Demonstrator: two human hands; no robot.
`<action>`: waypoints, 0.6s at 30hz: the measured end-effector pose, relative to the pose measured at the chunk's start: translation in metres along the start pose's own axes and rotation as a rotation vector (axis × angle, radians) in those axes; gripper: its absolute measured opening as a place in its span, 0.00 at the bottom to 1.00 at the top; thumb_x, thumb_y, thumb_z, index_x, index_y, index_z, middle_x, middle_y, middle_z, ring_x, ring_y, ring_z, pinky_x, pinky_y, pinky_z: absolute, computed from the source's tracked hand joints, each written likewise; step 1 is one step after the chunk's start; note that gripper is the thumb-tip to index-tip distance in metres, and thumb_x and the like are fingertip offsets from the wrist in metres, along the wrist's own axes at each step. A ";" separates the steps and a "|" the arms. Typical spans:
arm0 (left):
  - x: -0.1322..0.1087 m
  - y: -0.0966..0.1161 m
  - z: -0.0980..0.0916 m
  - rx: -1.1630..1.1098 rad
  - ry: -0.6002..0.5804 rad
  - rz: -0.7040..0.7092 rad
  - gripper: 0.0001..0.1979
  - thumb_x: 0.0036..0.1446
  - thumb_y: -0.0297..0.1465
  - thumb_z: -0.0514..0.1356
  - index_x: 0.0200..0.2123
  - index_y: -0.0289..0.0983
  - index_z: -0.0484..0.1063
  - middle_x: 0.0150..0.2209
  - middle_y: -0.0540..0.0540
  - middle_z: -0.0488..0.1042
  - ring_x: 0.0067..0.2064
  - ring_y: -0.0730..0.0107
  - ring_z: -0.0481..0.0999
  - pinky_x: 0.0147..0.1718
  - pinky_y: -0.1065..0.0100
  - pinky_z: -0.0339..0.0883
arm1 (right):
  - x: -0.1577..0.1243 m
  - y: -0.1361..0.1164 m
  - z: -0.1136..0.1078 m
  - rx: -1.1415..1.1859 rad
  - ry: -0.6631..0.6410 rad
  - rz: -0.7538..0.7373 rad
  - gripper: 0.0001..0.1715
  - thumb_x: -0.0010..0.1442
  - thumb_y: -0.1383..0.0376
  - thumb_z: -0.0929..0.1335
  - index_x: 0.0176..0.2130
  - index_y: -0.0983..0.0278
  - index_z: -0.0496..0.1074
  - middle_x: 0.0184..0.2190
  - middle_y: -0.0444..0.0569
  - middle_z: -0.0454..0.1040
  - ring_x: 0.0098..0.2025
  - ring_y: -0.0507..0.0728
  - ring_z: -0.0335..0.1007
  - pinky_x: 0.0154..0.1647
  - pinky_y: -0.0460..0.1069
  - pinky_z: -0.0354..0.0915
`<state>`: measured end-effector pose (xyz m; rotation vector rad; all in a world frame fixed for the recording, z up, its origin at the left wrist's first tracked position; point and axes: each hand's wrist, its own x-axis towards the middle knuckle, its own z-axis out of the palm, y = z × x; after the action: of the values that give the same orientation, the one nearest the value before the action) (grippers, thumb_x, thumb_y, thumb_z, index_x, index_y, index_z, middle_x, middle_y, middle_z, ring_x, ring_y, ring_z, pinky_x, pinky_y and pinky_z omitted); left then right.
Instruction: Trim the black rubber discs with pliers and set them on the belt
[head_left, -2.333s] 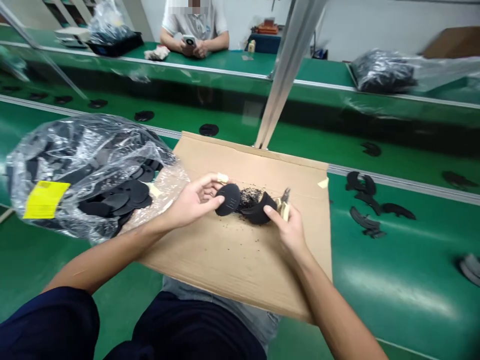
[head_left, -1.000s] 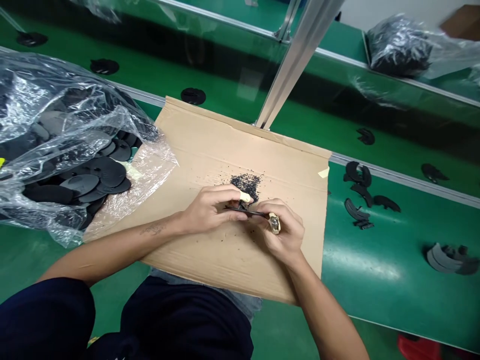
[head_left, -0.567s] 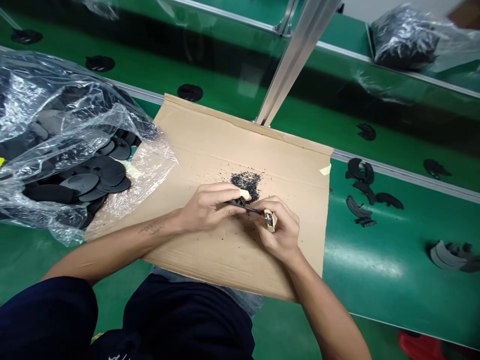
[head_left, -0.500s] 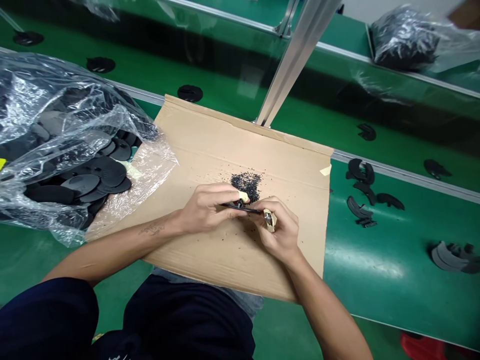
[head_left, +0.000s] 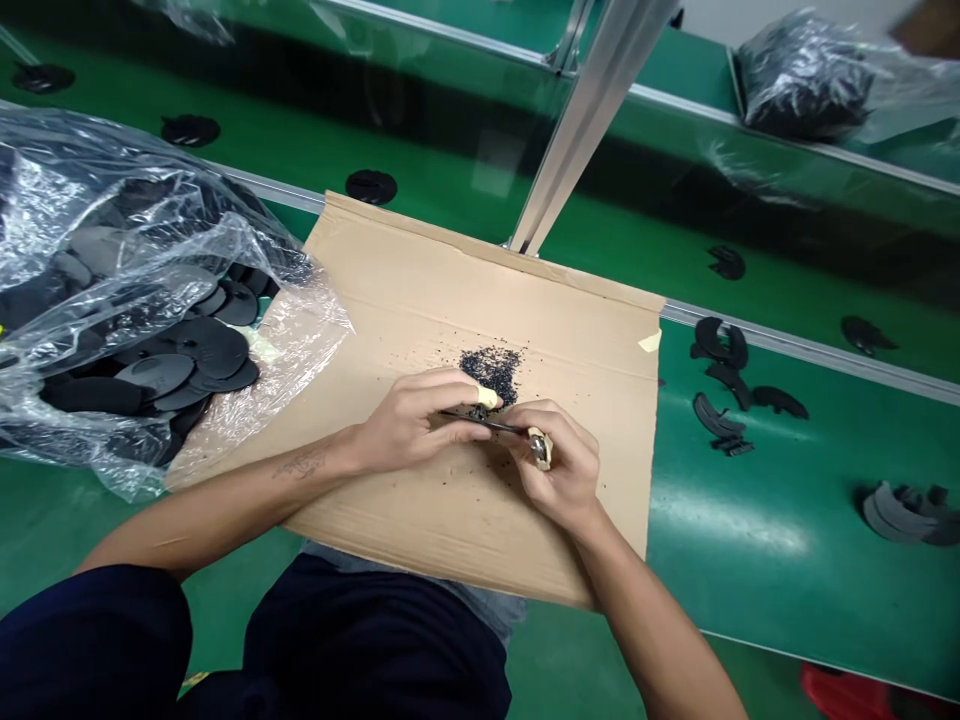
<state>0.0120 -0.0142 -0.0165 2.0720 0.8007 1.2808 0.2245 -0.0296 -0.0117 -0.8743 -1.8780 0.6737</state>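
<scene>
Between the thumb and fingers of my left hand is a thin black plastic piece, seen nearly edge-on. Yellowish tape wraps one finger of that hand. My right hand is closed round a small tool with a shiny metal end and pale wrapping; its working tip is hidden. The fingers of the right hand meet the piece's right end. Just beyond the hands, a heap of small black shavings lies on the cardboard sheet.
At left, a clear plastic bag spills black discs and overlaps the cardboard. Several curved black pieces lie on the green table at right. A metal post rises behind the cardboard. More black parts sit beyond the rail.
The hands hold nearly the same pose, with the black piece and the tool shifted very slightly. The whole view has moved a little.
</scene>
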 end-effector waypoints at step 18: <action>-0.002 -0.004 0.002 0.060 0.051 0.110 0.09 0.67 0.29 0.63 0.49 0.34 0.76 0.38 0.42 0.80 0.40 0.70 0.80 0.39 0.68 0.77 | 0.005 0.003 -0.005 -0.017 -0.094 -0.030 0.10 0.63 0.73 0.69 0.43 0.60 0.73 0.38 0.50 0.79 0.39 0.57 0.77 0.38 0.51 0.71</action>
<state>0.0122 -0.0130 -0.0216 2.1650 0.7657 1.3895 0.2282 -0.0231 -0.0092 -0.8363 -1.9796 0.6920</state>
